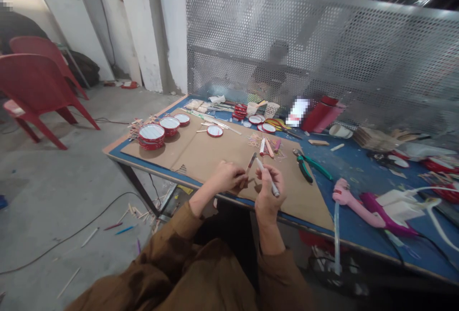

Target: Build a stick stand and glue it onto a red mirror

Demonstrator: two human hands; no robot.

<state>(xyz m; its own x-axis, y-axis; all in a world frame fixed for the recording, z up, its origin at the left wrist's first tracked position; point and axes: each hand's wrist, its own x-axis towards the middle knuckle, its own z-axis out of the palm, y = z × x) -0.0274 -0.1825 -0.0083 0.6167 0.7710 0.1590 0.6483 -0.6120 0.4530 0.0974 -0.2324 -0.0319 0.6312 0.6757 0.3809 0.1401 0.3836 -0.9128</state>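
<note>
My left hand (229,176) is closed around a short flat stick (251,161), partly brown, which slants up over the cardboard sheet (208,158). My right hand (270,184) grips a white marker pen (275,189), its narrow end close to the upper part of the stick. Whether the pen touches the stick I cannot tell. Just beyond my hands lie a white and red marker (262,146), a pale pink one (269,149) and a purple piece (277,145) among thin coloured strands. Green-handled pliers (304,165) rest to the right.
Stacked red-rimmed drums (151,136) stand at the left. A round red-rimmed disc (214,131) lies mid-table. A pink glue gun (358,204) and white plugs (394,203) with cables occupy the right. A perforated metal panel (229,38) rises behind. Red chairs (39,86) stand left.
</note>
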